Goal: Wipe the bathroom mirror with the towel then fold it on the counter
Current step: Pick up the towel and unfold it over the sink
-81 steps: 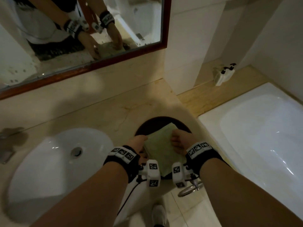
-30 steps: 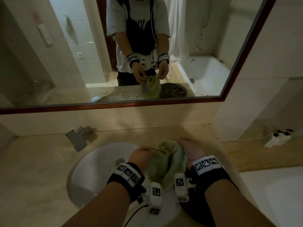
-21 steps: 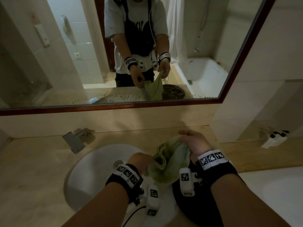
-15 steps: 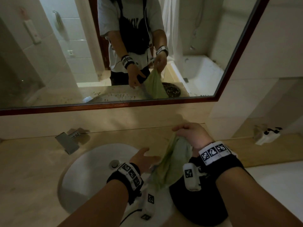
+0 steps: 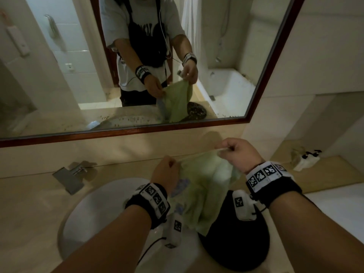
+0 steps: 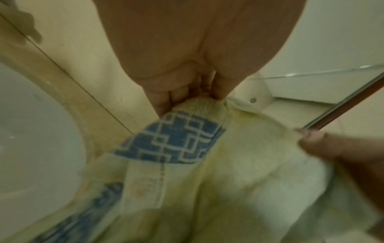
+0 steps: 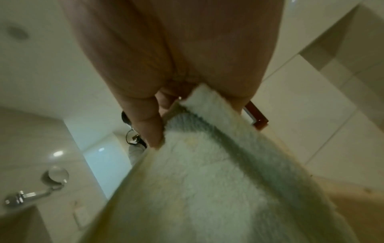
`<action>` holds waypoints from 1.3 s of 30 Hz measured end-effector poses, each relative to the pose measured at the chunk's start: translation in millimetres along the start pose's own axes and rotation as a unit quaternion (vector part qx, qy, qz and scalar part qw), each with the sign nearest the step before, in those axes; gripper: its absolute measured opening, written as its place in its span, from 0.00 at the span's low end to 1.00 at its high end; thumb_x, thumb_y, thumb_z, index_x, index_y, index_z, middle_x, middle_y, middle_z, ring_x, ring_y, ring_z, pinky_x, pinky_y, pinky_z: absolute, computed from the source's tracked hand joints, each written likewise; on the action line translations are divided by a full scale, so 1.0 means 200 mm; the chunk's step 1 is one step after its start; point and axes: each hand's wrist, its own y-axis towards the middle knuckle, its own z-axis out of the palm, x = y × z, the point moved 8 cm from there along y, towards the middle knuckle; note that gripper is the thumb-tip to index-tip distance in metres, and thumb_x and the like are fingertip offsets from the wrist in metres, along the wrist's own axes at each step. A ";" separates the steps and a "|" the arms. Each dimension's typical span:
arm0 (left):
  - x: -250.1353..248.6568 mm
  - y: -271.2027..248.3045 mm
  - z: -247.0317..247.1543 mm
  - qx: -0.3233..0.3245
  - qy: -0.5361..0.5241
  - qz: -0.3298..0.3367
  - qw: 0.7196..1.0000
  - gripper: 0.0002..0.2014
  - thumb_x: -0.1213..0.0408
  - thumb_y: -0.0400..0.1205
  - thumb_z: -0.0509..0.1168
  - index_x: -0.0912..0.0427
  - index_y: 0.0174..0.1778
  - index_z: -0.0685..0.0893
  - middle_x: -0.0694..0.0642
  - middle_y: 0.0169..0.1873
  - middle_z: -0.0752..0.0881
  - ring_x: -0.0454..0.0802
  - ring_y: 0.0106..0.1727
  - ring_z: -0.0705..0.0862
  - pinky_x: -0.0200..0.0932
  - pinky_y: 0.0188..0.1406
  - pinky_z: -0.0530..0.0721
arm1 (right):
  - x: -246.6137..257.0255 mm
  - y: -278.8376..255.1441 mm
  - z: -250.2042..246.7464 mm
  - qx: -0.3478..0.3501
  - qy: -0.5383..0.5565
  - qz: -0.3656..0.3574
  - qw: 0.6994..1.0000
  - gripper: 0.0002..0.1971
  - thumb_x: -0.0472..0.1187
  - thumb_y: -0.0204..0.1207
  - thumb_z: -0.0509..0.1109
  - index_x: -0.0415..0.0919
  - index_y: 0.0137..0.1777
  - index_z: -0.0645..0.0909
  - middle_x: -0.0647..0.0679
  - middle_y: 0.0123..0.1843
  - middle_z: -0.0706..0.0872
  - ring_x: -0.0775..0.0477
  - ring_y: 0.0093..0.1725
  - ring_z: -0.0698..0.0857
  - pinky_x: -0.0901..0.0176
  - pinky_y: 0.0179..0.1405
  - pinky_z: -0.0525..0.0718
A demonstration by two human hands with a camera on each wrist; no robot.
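Observation:
A pale green towel (image 5: 204,186) with a blue patterned band (image 6: 174,141) hangs in the air over the counter, stretched by its top edge between both hands. My left hand (image 5: 167,170) pinches one top corner; in the left wrist view its fingers (image 6: 166,97) close on the cloth (image 6: 239,164). Higher and further right, my right hand (image 5: 234,152) pinches the other corner, its fingers (image 7: 149,125) curled round the towel's hem (image 7: 207,164). The wood-framed mirror (image 5: 226,56) rises behind the counter and reflects the person holding the towel.
Below the left hand lies a white oval sink (image 5: 94,209) with a metal tap (image 5: 72,174) behind it. A round black tray (image 5: 236,243) sits on the beige counter (image 5: 29,203) under the towel. A bathtub (image 5: 334,209) and small white bottles (image 5: 305,160) stand on the right.
The folded towel was lifted off the black tray and shaken loose. My left hand let go, then took a corner again, and both hands rose and spread the top edge apart.

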 end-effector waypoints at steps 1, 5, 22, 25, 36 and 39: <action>-0.04 0.01 -0.04 -0.009 -0.014 0.006 1.000 0.10 0.55 0.90 0.59 0.55 0.46 0.77 0.54 0.35 0.81 0.52 0.34 0.78 0.47 0.35 0.77 | -0.03 0.00 0.00 0.000 -0.032 0.001 0.999 0.06 0.37 0.77 0.76 0.51 0.49 0.89 0.59 0.46 0.89 0.62 0.47 0.85 0.63 0.51 0.78; -0.23 -0.01 -0.14 0.005 -0.011 0.051 0.999 0.10 0.56 0.90 0.58 0.57 0.48 0.77 0.54 0.34 0.79 0.51 0.32 0.78 0.43 0.31 0.76 | -0.12 0.01 0.07 0.017 -0.109 0.024 0.994 0.07 0.41 0.82 0.72 0.54 0.44 0.85 0.61 0.40 0.86 0.60 0.41 0.83 0.71 0.38 0.74; -0.56 -0.12 -0.39 0.088 0.157 0.200 0.963 0.08 0.71 0.80 0.67 0.52 0.49 0.79 0.50 0.38 0.81 0.49 0.34 0.79 0.41 0.31 0.79 | 0.07 0.01 0.21 0.005 -0.119 0.063 0.991 0.08 0.39 0.85 0.65 0.42 0.58 0.83 0.45 0.55 0.86 0.45 0.52 0.83 0.61 0.48 0.75; -0.63 -0.10 -0.46 0.058 0.149 0.238 0.958 0.06 0.65 0.83 0.69 0.50 0.45 0.78 0.50 0.35 0.80 0.50 0.34 0.79 0.45 0.33 0.80 | 0.17 0.00 0.17 -0.012 -0.071 0.045 0.996 0.04 0.41 0.84 0.67 0.50 0.53 0.82 0.47 0.51 0.86 0.44 0.49 0.84 0.58 0.47 0.77; -0.87 -0.09 -0.71 -0.020 -0.063 0.249 0.966 0.06 0.63 0.85 0.69 0.53 0.44 0.79 0.44 0.23 0.73 0.40 0.21 0.70 0.39 0.23 0.72 | 0.16 -0.16 0.51 0.181 -0.156 0.048 0.970 0.33 0.60 0.67 0.78 0.60 0.74 0.78 0.53 0.56 0.88 0.54 0.42 0.90 0.59 0.44 0.91; -0.92 -0.11 -0.75 -0.015 -0.098 0.244 0.965 0.06 0.59 0.83 0.71 0.54 0.44 0.82 0.50 0.28 0.79 0.46 0.29 0.77 0.46 0.31 0.80 | 0.14 -0.18 0.60 0.145 -0.119 0.087 0.978 0.23 0.51 0.80 0.74 0.46 0.72 0.81 0.52 0.45 0.85 0.57 0.31 0.80 0.71 0.25 0.77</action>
